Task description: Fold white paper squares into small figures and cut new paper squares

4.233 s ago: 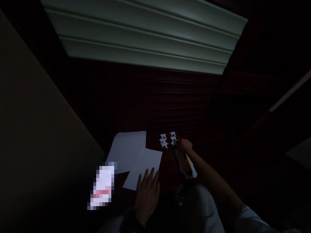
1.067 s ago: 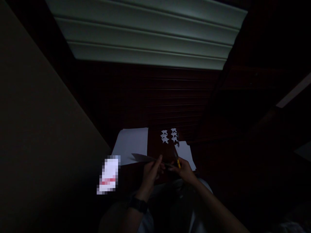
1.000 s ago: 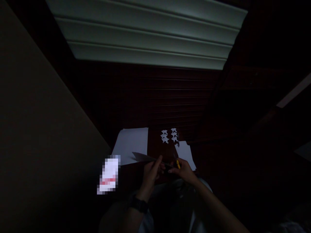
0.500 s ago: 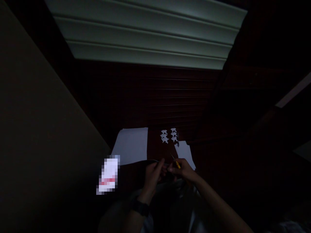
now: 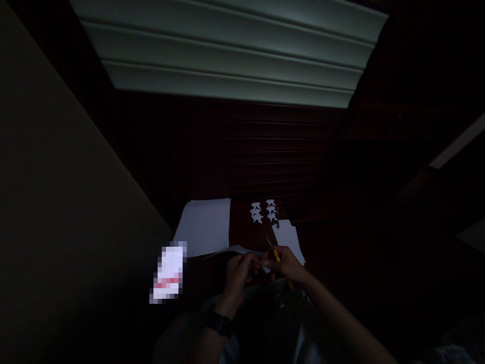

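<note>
My left hand [image 5: 239, 270], a dark watch on its wrist, has its fingers closed on a piece of white paper [image 5: 266, 269] low in the middle. My right hand [image 5: 287, 264] is wrapped round a slim yellow craft knife [image 5: 277, 256], whose thin tip points up and away to the left. Its fingers also meet the paper, close to my left fingertips. A curved strip of paper [image 5: 238, 248] shows just beyond my left hand. Darkness hides the exact grip of the fingers.
On the dark tabletop lie a large white sheet [image 5: 206, 227] at left and smaller sheets [image 5: 288, 240] at right. Between them are several small white paper shapes [image 5: 256, 213] in two columns. A small dark object [image 5: 278, 224] lies beside them. Pale slats [image 5: 235, 55] stand behind.
The white paper between my hands has turned and shows more of its surface. The curved strip beyond my left hand has risen into view. The knife tip has tilted slightly upward.
</note>
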Demonstrator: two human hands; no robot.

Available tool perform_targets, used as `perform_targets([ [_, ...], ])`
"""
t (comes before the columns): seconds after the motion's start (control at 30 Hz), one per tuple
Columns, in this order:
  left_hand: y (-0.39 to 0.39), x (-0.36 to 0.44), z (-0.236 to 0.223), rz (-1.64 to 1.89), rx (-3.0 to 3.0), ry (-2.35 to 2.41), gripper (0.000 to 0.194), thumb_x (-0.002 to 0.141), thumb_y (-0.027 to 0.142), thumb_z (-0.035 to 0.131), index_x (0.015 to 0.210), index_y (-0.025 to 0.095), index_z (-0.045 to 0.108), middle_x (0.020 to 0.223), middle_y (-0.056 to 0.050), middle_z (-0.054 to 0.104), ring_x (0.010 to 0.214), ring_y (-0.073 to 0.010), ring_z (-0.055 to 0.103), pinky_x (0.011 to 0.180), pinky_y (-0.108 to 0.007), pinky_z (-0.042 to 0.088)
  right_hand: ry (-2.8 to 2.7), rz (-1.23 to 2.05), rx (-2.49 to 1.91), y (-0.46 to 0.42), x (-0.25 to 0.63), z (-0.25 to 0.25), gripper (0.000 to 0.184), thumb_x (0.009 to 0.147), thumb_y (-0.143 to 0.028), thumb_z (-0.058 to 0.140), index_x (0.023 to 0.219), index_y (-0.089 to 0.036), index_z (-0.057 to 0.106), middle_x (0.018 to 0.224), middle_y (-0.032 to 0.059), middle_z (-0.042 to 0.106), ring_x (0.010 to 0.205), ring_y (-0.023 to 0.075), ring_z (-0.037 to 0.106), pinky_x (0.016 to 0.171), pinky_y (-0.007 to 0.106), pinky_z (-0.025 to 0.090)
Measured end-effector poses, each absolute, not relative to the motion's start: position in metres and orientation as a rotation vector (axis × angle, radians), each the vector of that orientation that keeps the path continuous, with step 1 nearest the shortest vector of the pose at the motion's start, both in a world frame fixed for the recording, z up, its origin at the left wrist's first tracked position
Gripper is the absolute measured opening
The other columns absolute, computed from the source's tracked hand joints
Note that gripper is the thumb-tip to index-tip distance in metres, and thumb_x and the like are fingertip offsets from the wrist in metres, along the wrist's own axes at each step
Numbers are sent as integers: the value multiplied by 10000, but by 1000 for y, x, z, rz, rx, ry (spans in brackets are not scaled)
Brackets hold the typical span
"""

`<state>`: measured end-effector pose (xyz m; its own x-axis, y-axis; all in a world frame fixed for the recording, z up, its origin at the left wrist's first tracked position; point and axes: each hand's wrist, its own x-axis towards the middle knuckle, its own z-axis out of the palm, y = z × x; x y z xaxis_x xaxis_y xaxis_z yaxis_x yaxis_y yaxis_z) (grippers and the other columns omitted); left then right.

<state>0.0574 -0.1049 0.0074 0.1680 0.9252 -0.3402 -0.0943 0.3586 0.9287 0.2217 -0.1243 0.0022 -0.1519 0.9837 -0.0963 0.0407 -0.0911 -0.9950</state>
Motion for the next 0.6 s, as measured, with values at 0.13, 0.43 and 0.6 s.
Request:
perform_targets([
  [0.13,-105,57,9,884,912,1191,259,694,389,594,631,140,620,597,-27,619,501,-104,525,423,-180,291,-1291,1339,-1265,-124,220,-1,358,674,-462,703,838,-154,625,636,-25,537,464,92,468,389,202,433],
  [0.43,-104,54,16,867,848,1230,222,667,363,599,616,146,610,568,-19,609,498,-110,531,447,-190,324,-1701,712,-1408,-140,227,15,151,763,-205,594,903,-202,653,757,8,658,675,163,596,628,238,430],
  [0.6,-109,54,27,850,841,1228,246,685,381,603,615,146,612,566,-19,603,485,-105,516,452,-192,335,-1659,600,-1481,-138,226,21,159,768,-220,587,910,-209,658,764,20,670,653,174,597,612,244,421],
])
